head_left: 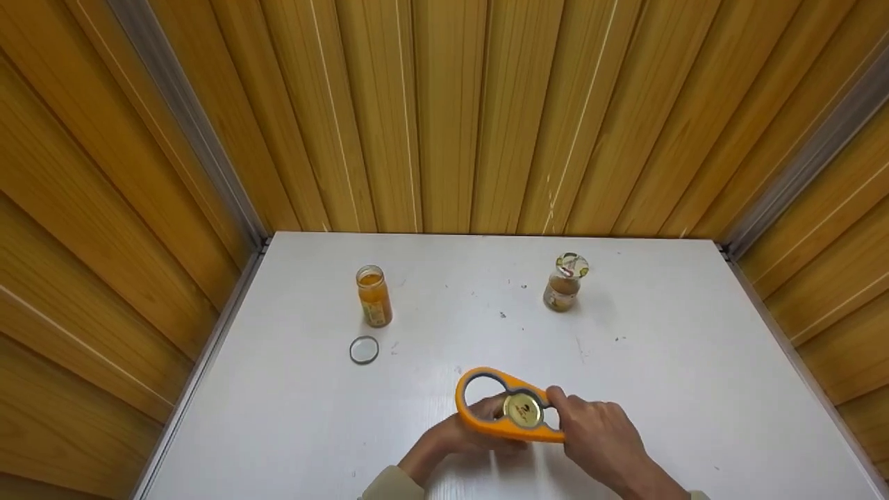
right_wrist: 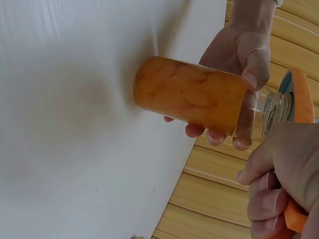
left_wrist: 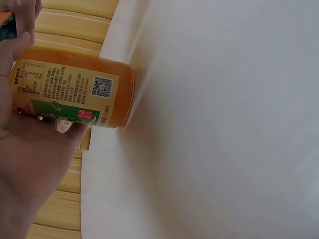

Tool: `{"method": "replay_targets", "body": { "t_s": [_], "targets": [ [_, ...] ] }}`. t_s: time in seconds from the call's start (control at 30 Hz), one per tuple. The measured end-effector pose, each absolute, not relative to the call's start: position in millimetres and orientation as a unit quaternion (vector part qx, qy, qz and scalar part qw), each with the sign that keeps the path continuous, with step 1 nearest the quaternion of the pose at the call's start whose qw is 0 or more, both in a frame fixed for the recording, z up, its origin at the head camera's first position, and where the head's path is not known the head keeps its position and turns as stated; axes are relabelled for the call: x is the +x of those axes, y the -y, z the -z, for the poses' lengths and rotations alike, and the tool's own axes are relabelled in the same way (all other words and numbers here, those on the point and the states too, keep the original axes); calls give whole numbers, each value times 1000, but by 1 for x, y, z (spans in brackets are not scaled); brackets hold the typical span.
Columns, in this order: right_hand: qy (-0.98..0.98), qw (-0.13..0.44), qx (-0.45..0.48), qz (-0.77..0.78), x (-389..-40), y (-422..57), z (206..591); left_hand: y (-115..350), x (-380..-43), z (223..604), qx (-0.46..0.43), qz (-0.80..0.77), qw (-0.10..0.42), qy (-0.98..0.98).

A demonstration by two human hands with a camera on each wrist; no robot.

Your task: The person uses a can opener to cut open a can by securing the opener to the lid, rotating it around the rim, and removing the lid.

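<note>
My left hand [head_left: 469, 434] holds a glass jar [right_wrist: 192, 94] of orange fruit pieces round its side. The jar's base is close to the white table, and a printed label [left_wrist: 65, 89] with a QR code shows in the left wrist view. Around the jar's gold lid [head_left: 523, 410] sits an orange jar opener [head_left: 517, 432] with grey-lined holes. My right hand [head_left: 603, 439] grips the opener's right end. Screw threads [right_wrist: 276, 112] on the jar's neck show just below the opener in the right wrist view.
At the back left of the table [head_left: 667, 389] stands an uncapped jar [head_left: 376, 303] with orange contents. A loose lid [head_left: 364, 350] lies in front of it. A capped jar [head_left: 561, 290] with brownish contents and a patterned lid stands at the back right. Wood-look panels [head_left: 444, 118] surround the table.
</note>
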State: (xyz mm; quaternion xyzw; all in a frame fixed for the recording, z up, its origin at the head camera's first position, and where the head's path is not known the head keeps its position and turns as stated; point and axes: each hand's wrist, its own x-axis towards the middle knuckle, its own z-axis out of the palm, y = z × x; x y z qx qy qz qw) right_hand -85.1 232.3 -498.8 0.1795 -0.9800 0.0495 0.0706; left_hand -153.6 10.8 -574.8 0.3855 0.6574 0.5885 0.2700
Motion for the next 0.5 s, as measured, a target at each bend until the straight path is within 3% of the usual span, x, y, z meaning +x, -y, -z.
{"method": "replay_targets", "body": {
  "t_s": [0.13,0.37,0.5],
  "targets": [
    [968,89,227,-66,-93,-239,502,-8,-158,574,394,-574,281,-661],
    [942,130,297,-89,-105,-249,510,-7,-169,574,438,-463,251,-728],
    [930,139,327,-96,-113,-252,511,-9,-176,572,410,-491,325,-696]
  ]
}}
